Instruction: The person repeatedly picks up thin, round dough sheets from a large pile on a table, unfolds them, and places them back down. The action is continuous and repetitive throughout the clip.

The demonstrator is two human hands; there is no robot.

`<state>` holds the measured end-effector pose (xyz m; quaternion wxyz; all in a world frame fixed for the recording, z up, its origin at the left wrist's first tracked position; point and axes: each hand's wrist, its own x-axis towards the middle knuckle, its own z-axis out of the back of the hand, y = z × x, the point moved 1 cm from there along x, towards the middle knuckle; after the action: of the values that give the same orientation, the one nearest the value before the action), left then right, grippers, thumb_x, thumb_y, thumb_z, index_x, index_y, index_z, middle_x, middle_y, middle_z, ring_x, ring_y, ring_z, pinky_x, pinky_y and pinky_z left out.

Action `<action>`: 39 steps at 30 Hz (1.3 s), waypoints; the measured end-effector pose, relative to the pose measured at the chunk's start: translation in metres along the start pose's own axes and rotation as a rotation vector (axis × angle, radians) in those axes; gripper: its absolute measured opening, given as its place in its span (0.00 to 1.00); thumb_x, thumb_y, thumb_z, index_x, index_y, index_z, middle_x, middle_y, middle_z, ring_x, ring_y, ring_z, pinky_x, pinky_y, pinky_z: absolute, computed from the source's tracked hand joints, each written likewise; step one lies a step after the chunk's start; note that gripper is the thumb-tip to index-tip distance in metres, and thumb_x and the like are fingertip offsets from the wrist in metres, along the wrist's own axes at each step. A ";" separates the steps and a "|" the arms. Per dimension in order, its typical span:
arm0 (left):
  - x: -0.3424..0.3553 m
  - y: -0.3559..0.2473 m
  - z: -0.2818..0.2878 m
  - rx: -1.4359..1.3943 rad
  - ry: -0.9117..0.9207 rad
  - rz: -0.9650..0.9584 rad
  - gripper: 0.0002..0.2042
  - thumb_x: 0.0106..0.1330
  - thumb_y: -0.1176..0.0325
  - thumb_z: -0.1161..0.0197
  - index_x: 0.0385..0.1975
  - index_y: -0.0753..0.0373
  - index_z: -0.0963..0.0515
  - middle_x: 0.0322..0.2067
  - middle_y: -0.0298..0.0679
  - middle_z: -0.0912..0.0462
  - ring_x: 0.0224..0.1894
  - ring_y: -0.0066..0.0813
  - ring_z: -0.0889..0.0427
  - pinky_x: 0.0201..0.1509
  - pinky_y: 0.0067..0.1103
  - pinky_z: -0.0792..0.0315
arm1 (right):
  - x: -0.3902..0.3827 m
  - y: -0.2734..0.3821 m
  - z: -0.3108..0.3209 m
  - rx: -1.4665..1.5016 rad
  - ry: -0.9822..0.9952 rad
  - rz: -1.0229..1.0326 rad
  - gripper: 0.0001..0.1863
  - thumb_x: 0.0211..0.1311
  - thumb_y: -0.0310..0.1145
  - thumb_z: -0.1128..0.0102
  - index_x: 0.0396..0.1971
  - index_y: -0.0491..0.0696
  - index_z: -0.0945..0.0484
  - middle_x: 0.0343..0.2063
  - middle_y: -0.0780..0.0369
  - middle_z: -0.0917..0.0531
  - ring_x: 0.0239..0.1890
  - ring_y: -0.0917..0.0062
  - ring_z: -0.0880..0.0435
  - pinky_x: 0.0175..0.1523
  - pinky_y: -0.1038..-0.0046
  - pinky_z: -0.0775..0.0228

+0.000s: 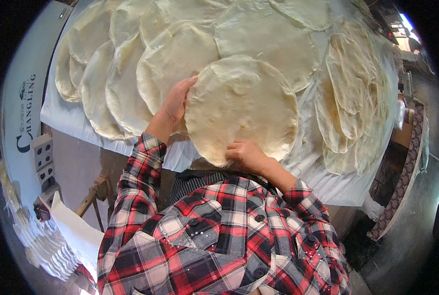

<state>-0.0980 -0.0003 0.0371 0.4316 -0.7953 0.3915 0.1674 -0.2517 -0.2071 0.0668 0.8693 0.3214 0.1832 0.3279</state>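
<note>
A round, pale sheet of thin dough (241,103) with a wrinkled rim lies at the front of the pile, nearest my body. My left hand (179,101) holds it by its upper left edge, fingers closed on the rim. My right hand (245,155) is at its lower part, fingers curled against the dough near the bottom edge; their tips are partly hidden. Behind and to the left, overlapping round sheets (172,64) cover the white plastic-covered table (332,187). To the right lies a looser stack of folded, creased sheets (349,88).
A long white panel (20,98) runs along the left side. Below it are hollow blocks (43,160), a wooden support (94,191) and a pile of white material (52,246). At the right, a patterned board (398,172) stands beside the table's edge, with assorted clutter.
</note>
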 end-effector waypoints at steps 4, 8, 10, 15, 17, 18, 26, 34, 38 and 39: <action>0.006 0.001 0.016 0.109 0.022 -0.011 0.17 0.68 0.59 0.48 0.46 0.66 0.25 0.42 0.38 0.19 0.42 0.27 0.20 0.47 0.25 0.24 | 0.001 -0.007 -0.003 0.005 0.039 -0.076 0.07 0.34 0.30 0.37 0.18 0.52 0.26 0.22 0.65 0.24 0.30 0.66 0.22 0.32 0.65 0.29; 0.011 0.002 0.020 0.012 0.027 -0.016 0.16 0.68 0.62 0.48 0.46 0.67 0.25 0.41 0.38 0.19 0.41 0.26 0.19 0.46 0.24 0.23 | 0.005 -0.007 -0.002 -0.042 0.095 -0.084 0.06 0.35 0.29 0.40 0.19 0.52 0.26 0.23 0.65 0.23 0.31 0.65 0.22 0.33 0.64 0.29; 0.010 -0.003 0.013 -0.020 0.064 0.031 0.14 0.67 0.64 0.46 0.44 0.67 0.23 0.39 0.37 0.18 0.38 0.24 0.19 0.45 0.22 0.24 | 0.007 -0.004 0.002 -0.046 0.147 -0.107 0.06 0.35 0.29 0.40 0.20 0.52 0.25 0.23 0.64 0.23 0.31 0.65 0.22 0.33 0.64 0.29; 0.005 -0.008 0.007 0.049 0.102 0.010 0.15 0.67 0.63 0.46 0.46 0.66 0.24 0.39 0.35 0.18 0.39 0.22 0.19 0.45 0.20 0.24 | 0.003 -0.006 0.008 0.172 0.120 -0.150 0.09 0.47 0.35 0.42 0.29 0.49 0.20 0.28 0.59 0.20 0.36 0.62 0.21 0.39 0.62 0.28; 0.004 -0.010 0.006 0.070 0.130 0.003 0.16 0.67 0.63 0.44 0.49 0.66 0.24 0.40 0.35 0.18 0.40 0.21 0.19 0.44 0.20 0.25 | 0.006 -0.008 0.013 0.275 0.059 -0.220 0.12 0.52 0.39 0.44 0.32 0.48 0.20 0.31 0.57 0.19 0.37 0.61 0.21 0.41 0.62 0.28; 0.003 -0.013 0.002 0.090 0.155 0.004 0.17 0.66 0.62 0.43 0.50 0.65 0.24 0.40 0.35 0.18 0.40 0.20 0.20 0.43 0.19 0.25 | 0.011 -0.010 0.018 0.307 0.013 -0.266 0.14 0.55 0.41 0.44 0.34 0.47 0.20 0.32 0.56 0.18 0.37 0.60 0.20 0.42 0.62 0.28; -0.006 -0.023 -0.028 0.416 0.321 -0.028 0.21 0.62 0.65 0.37 0.54 0.64 0.27 0.45 0.36 0.19 0.45 0.21 0.21 0.46 0.18 0.26 | 0.049 -0.016 0.052 0.920 -0.505 -0.607 0.16 0.66 0.41 0.47 0.39 0.42 0.22 0.31 0.60 0.17 0.33 0.78 0.19 0.40 0.76 0.28; -0.014 -0.013 -0.055 0.459 0.483 -0.133 0.22 0.57 0.67 0.32 0.53 0.59 0.24 0.44 0.32 0.20 0.45 0.22 0.24 0.45 0.21 0.27 | 0.044 -0.023 0.072 1.217 -0.737 -0.655 0.17 0.64 0.45 0.45 0.31 0.44 0.23 0.25 0.60 0.18 0.25 0.78 0.18 0.32 0.77 0.25; -0.014 -0.008 -0.059 0.578 0.467 -0.179 0.23 0.55 0.68 0.30 0.53 0.59 0.24 0.47 0.33 0.22 0.47 0.23 0.26 0.47 0.22 0.27 | 0.043 -0.021 0.078 1.231 -0.797 -0.624 0.17 0.64 0.44 0.44 0.30 0.43 0.23 0.23 0.62 0.19 0.24 0.79 0.20 0.31 0.77 0.24; -0.015 -0.007 -0.061 0.599 0.474 -0.178 0.24 0.55 0.68 0.30 0.54 0.59 0.25 0.48 0.32 0.23 0.48 0.24 0.26 0.49 0.22 0.28 | 0.043 -0.022 0.078 1.221 -0.804 -0.629 0.16 0.63 0.42 0.44 0.30 0.43 0.23 0.23 0.62 0.19 0.24 0.79 0.20 0.31 0.77 0.24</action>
<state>-0.1059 -0.0405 0.0848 0.5550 -0.6816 0.4413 -0.1805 -0.1696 -0.2246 0.1041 0.5908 0.7680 0.0849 -0.2322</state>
